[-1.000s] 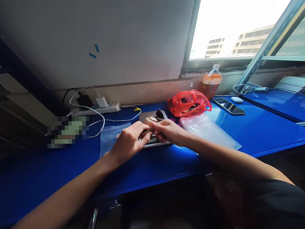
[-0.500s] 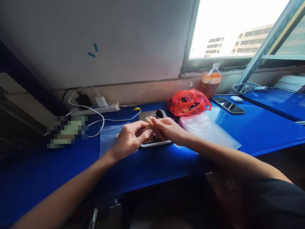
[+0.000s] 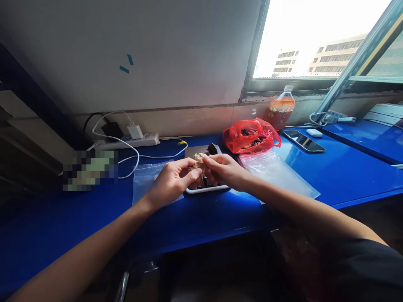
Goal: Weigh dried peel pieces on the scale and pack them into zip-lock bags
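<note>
Fingers (image 3: 193, 174) partly hide the crinkled brown piece (image 3: 198, 182).

Blue table (image 3: 352, 176) under phone, earbud case (image 3: 314, 133)

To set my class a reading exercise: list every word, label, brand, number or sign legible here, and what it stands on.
No text can be read with certainty.
Drink bottle: label lettering, too small and blurred to read.
White-edged device: no number can be made out.
Phone: no legible writing.
Pixelated patch: nothing readable.
Red bag: no legible print.
</note>
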Tool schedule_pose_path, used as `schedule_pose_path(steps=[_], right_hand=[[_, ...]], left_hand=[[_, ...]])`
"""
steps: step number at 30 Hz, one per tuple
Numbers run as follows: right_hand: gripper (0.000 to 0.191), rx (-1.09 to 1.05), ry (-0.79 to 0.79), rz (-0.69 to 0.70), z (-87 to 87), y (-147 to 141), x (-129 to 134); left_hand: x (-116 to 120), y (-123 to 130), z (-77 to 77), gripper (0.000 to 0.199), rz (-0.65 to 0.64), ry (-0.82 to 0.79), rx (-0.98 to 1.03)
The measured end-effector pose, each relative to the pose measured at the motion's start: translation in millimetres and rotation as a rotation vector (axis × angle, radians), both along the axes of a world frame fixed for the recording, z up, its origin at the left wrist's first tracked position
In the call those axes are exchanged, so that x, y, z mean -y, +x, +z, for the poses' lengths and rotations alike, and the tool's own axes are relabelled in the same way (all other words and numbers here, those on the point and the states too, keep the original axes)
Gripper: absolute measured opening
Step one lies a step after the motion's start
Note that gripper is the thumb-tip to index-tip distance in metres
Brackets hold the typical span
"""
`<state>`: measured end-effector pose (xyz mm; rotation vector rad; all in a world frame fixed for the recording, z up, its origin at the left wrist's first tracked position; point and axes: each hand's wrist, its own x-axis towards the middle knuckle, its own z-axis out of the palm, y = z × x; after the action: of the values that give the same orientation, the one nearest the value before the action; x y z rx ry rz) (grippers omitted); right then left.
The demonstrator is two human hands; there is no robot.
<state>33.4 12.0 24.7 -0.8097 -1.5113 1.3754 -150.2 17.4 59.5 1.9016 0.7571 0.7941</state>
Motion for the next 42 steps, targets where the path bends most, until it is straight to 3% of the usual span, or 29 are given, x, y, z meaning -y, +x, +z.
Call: schedule_pose_path(steps=[6, 11, 23, 34, 42], right_hand=[[0.051, 0.048, 0.063, -0.043, 5.0, 0, 4], [0.056, 0.048, 0.021, -0.059, 1.8, -5, 4], [0.071, 0.097, 0.054, -0.102, -3.8, -6, 5], [0.068, 0.038, -0.003, -0.115, -10.5, -8, 3], [0.061, -0.039, -0.039, -0.038, -11.1, -7, 1]], left_hand=[[-2, -1, -1.7, 0.023, 0.024, 0.042, -0.018], [-1, 0, -2.0, 0.022, 0.046, 0.057, -0.052], [5, 3, -2.2, 0.023, -0.002, 0.036, -0.071], [5, 4, -3.3, 0.026, -0.022, -0.022, -0.041], [2, 2, -4.7, 0.029, -0.006, 0.001, -0.028]])
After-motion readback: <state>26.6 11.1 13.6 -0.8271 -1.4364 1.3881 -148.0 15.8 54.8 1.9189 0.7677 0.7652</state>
